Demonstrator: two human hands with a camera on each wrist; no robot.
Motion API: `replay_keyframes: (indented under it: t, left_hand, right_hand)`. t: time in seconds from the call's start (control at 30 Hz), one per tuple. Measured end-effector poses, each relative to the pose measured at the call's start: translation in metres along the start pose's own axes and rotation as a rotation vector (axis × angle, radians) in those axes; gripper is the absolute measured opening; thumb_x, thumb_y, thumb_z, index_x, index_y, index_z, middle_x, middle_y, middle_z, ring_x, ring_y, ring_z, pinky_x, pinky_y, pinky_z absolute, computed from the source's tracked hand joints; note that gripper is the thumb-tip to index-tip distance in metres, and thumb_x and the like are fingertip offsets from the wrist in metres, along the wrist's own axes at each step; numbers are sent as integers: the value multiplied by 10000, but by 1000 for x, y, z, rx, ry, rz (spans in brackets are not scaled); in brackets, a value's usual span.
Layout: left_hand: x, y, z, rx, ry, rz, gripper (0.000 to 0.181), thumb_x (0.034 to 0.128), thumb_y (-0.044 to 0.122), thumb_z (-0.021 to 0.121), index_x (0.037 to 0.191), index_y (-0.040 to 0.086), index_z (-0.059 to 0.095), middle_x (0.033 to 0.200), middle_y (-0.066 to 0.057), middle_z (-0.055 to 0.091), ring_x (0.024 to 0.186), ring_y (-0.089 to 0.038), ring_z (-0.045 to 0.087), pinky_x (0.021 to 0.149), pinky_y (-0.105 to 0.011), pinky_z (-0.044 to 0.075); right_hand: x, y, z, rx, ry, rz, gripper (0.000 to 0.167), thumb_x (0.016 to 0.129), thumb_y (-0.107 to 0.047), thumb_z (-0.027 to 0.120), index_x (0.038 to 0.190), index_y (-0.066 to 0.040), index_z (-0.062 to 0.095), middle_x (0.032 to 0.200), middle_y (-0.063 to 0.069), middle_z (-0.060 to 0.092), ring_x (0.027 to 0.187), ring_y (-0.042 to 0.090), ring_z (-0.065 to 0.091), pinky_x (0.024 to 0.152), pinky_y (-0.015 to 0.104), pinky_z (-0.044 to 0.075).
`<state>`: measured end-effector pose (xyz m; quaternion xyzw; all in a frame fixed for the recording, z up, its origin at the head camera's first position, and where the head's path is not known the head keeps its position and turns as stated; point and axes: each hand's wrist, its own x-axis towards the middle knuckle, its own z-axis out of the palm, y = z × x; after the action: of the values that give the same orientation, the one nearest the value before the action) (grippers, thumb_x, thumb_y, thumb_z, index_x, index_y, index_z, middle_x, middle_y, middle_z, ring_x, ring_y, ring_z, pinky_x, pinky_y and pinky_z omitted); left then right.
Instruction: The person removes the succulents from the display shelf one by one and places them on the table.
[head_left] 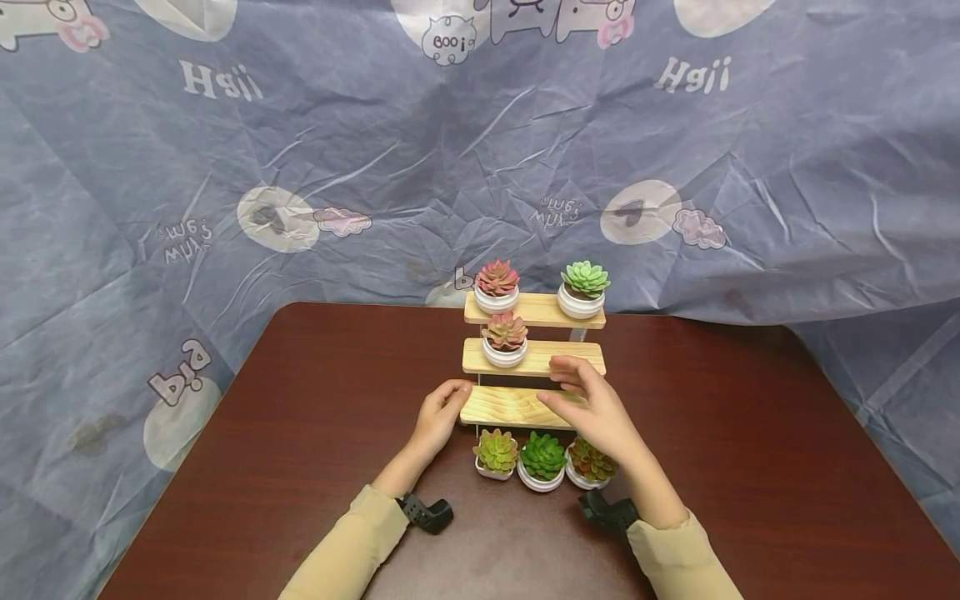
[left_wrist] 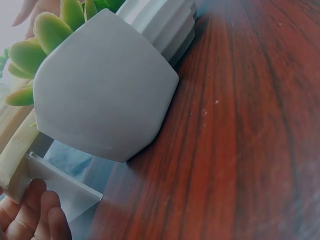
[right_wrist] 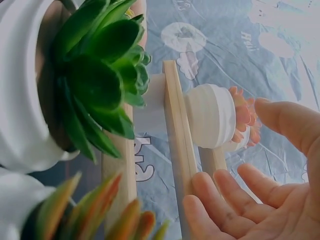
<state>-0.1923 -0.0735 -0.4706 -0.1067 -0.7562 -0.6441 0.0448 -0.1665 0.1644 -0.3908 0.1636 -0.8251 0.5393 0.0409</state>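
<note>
Reddish-brown table (head_left: 337, 383), wrinkled blue cartoon-print cloth (head_left: 420, 158) behind

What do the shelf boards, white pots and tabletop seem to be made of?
Shelf boards: likely smooth, pale wood; grain lines show. White pots: perhaps ceramic or plastic, smooth and even-coloured; looks can't settle which. Tabletop: wood or wood-look laminate, red-brown with dark streaks, slightly glossy.

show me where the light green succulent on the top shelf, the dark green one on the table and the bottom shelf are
Light green succulent (head_left: 586, 277): head view, on its leaves.
Dark green succulent (head_left: 542, 456): head view, on its leaves.
Bottom shelf (head_left: 504, 407): head view, on its bare wooden top.
</note>
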Motion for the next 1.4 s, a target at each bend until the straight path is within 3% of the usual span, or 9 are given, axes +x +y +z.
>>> replay_keyframes:
  t: [0.1, 0.23, 0.73, 1.07, 1.4]
  left_hand:
    - [0, 0, 0, 0, -7, 0, 241, 994, 141, 487, 1058, -31, 643, 757, -26, 552, 667, -98, 494, 639, -270, 419]
    - [0, 0, -1, -3, -7, -1, 242, 994, 141, 486, 1056, -34, 642, 747, -23, 546, 664, -96, 492, 638, -271, 419]
    - [0, -1, 0, 0, -3, 2, 248, 992, 151, 493, 1065, -31, 645, 965, -131, 638, 813, -119, 544, 731, -287, 445]
    - [1, -1, 0, -12, -9, -9, 241, 992, 144, 491, 1051, -33, 644, 806, -31, 584, 701, -94, 517, 668, -310, 442]
    - [1, -2, -1, -21, -12, -18, 244, 992, 151, 494, 1059, -30, 644, 864, -75, 621, 742, -97, 536, 690, -285, 444]
  right_hand:
    - [3, 13, 1, 4, 1, -3, 546, 853, -177, 715, 1296, 16, 460, 1267, 185, 518, 1160, 304, 510, 976, 432, 390]
    - [5, 13, 4, 14, 9, -7, 551, 848, -191, 721, 1289, 15, 463, 1272, 179, 516, 1158, 294, 517, 976, 414, 395]
    - [16, 0, 19, 48, 92, 39, 592, 835, -169, 735, 1317, 9, 441, 1324, 180, 463, 1171, 325, 506, 974, 418, 397]
    - [22, -7, 28, 67, 125, 83, 609, 827, -214, 745, 1318, -19, 442, 1326, 129, 473, 1173, 297, 509, 957, 448, 405]
    - [27, -9, 35, 56, 162, 72, 611, 821, -210, 750, 1321, -29, 449, 1312, 117, 488, 1161, 278, 515, 974, 401, 394]
